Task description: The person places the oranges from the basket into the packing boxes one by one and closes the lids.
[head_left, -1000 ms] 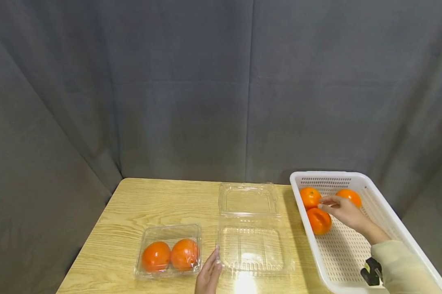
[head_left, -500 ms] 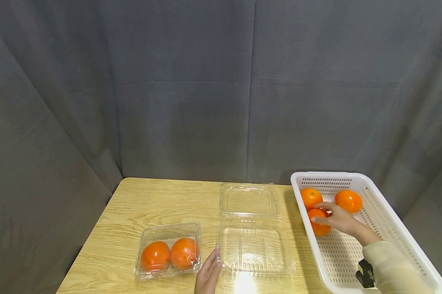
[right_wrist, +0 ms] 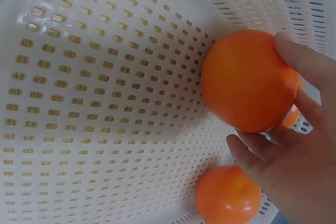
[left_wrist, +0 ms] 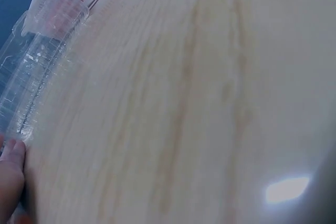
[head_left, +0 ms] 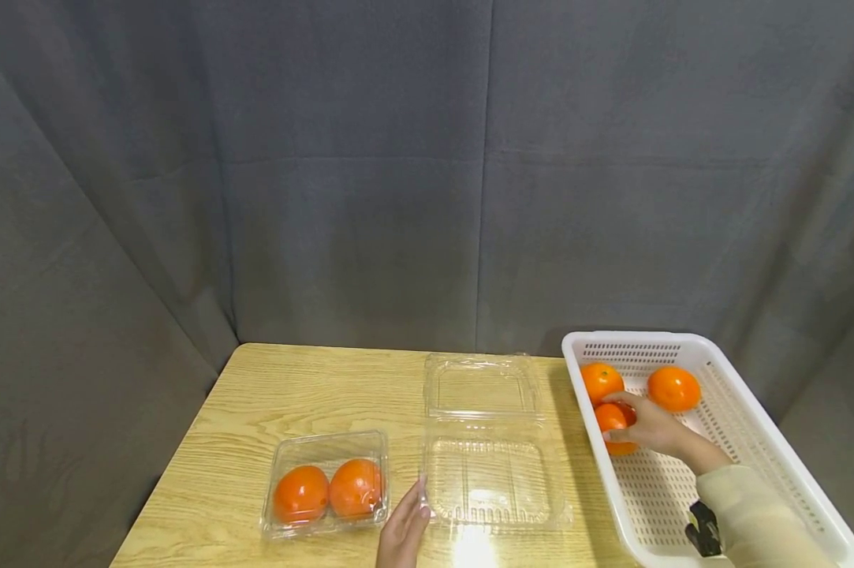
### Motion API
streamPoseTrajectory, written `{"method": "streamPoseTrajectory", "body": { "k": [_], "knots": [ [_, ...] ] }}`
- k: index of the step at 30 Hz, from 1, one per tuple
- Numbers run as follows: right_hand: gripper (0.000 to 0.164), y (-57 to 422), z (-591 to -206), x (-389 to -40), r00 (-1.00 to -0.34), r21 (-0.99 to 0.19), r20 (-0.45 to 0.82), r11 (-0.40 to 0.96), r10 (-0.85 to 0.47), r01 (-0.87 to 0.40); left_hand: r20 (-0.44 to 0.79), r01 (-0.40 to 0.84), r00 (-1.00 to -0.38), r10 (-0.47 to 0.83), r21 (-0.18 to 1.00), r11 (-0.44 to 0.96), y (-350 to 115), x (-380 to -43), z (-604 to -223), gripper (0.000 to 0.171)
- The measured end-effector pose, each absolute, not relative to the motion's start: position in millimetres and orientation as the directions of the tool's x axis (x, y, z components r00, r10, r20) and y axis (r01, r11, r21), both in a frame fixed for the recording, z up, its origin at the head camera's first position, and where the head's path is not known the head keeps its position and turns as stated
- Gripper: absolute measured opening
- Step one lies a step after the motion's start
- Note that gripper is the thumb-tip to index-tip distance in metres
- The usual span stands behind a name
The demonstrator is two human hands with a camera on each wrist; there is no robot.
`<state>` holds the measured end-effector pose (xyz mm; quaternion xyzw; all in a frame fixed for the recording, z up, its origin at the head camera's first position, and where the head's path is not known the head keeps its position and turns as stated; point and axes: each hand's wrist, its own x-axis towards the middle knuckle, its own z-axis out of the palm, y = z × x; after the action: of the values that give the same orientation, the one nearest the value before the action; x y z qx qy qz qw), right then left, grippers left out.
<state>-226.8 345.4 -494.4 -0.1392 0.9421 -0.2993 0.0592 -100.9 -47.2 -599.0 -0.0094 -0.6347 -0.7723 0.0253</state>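
My right hand [right_wrist: 299, 145] curls round an orange [right_wrist: 249, 80] beside the left wall of the white basket, thumb on one side and fingers on the other. In the head view that hand [head_left: 654, 426] covers part of the fruit. Another orange [head_left: 601, 382] lies just behind it, and a third orange [head_left: 673, 388] sits farther right in the basket. My left hand [head_left: 401, 528] pinches the left edge of an opened clear plastic clamshell [head_left: 486, 481], whose lid [head_left: 482, 385] lies folded back. The left wrist view shows only fingertips [left_wrist: 16, 153] at the clamshell's edge.
A closed clear clamshell [head_left: 330, 450] holding two oranges stands on the wooden table [head_left: 313, 386] to the left. The perforated basket [head_left: 774, 426] has raised walls along the right side. A grey curtain [head_left: 356, 237] hangs behind the table.
My right hand has come down and toward me from above the oranges, and its fingers now grip the nearer one. My left hand and the clamshells stay in place.
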Motion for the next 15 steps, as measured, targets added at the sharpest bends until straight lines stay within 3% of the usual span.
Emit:
{"method": "streamPoseTrajectory", "body": {
  "k": [15],
  "knots": [
    [0.057,350.0,-470.3,-230.0,-0.945,-0.534,-0.114,0.821,-0.306,-0.202,0.070,0.073,-0.997,-0.029,0.985,-0.159,-47.5,-100.9,-597.0,0.046]
  ]
}}
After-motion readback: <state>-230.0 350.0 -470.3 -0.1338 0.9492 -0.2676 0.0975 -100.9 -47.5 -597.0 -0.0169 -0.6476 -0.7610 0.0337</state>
